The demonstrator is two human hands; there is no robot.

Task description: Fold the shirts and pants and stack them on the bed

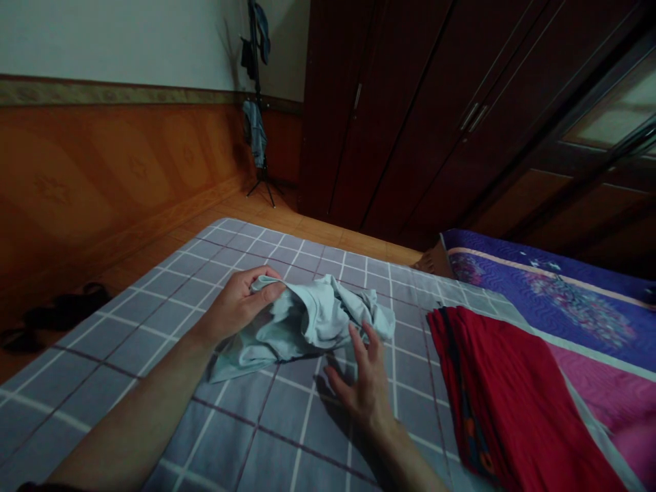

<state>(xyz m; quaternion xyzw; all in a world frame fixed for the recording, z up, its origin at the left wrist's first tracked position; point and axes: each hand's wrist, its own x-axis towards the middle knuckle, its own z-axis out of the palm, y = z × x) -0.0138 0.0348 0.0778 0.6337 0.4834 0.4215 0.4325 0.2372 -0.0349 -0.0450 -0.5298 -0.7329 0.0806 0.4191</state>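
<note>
A crumpled pale mint-green cloth (328, 311) lies bunched on a grey checked bedsheet (287, 424). My left hand (242, 301) pinches its upper left edge between thumb and fingers, lifting that part slightly. To the right, my right hand (365, 376) has its fingers spread, with the fingertips at the cloth's lower right side and the thumb apart from them. A shadow falls on the sheet beneath my right hand.
Folded red fabric (523, 396) lies at the right, near a purple and pink floral mattress (543, 287). Beyond the bed stand a dark wardrobe (400, 116) and a coat rack (257, 89). Dark items (66, 307) lie on the floor at left.
</note>
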